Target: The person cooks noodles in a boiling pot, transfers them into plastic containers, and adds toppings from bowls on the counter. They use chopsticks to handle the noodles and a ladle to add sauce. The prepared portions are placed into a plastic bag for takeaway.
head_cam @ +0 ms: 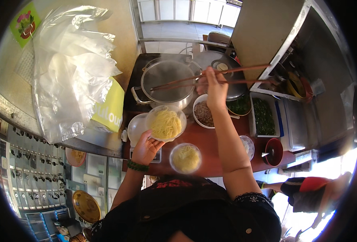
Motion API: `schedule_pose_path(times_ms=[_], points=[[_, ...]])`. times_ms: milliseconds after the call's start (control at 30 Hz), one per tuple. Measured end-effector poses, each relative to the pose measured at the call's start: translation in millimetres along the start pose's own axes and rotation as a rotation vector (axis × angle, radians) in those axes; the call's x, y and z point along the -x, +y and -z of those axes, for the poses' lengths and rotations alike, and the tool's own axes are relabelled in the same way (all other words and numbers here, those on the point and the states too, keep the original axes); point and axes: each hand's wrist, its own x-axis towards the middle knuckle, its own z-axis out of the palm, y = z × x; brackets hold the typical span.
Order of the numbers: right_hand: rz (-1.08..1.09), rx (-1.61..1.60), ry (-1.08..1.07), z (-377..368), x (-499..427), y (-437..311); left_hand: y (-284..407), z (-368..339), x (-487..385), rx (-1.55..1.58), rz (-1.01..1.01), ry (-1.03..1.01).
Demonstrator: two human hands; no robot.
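My left hand (146, 149) holds a clear plastic bowl (181, 124) of yellow noodles (166, 123) by its near rim, just in front of the pot. Long wooden chopsticks (178, 83) are gripped in my right hand (213, 90), their tips over the steaming steel pot (168, 80). Steam hides much of what the pot contains. A second clear bowl (171, 161) with noodles stands on the red-brown counter (210, 154) close to my body. Beneath my right wrist, partly covered, is a white bowl (196, 118) of brown minced food.
A large round lid (236, 59) lies right of the pot. Chopped greens fill a rectangular tub (262, 116); beside it stands a dark red bowl (274, 152). Plastic bags (72, 69) hang at left. Behind at the right, another person (308, 192) is visible.
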Motion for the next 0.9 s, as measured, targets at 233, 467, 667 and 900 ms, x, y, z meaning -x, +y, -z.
schedule_pose_path(times_ms=[233,467,667,900], points=[[0.206,-0.063,0.045,28,42,-76,0,1,-2,-0.044,-0.008,0.027],[0.175,0.193,-0.159,46,88,-106,-4,4,-3,-0.061,-0.009,0.002],[0.384,0.210,-0.021,61,99,-121,-12,-2,-5,-0.073,0.005,-0.011],[0.212,0.314,0.037,100,128,-134,-35,-11,-26,-0.210,0.064,-0.181]])
